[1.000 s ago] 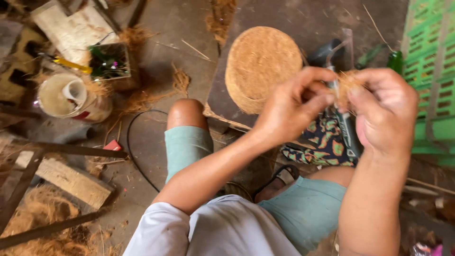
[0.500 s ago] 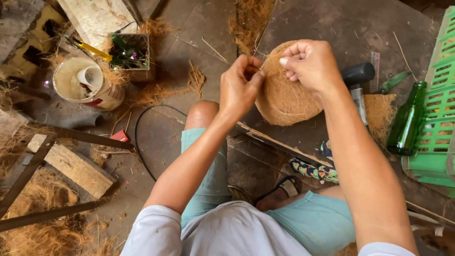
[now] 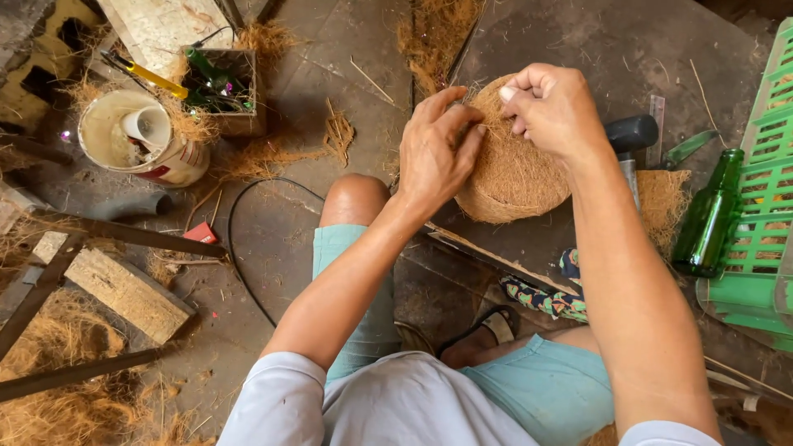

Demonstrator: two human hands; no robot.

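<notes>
- A seated person's left hand lay flat, fingers spread, against the near-left edge of a round coconut-fibre pad, pressing rather than gripping, with nothing held in it.
- The right hand was clenched over the pad's far rim, its grip pinching what looked like a few loose fibres; exactly what lay between the fingertips could not be told.
- The pad sat on a dark board on the floor, just beyond the bare knee, with a green glass bottle and a green plastic crate to the right.
- Done well, the step probably called for a steady bracing palm and short, even tugs at the rim, so the disc kept its shape.
- Being circular, the pad had no clear long axis; its broad face pointed upward, tipped slightly towards the worker.
</notes>
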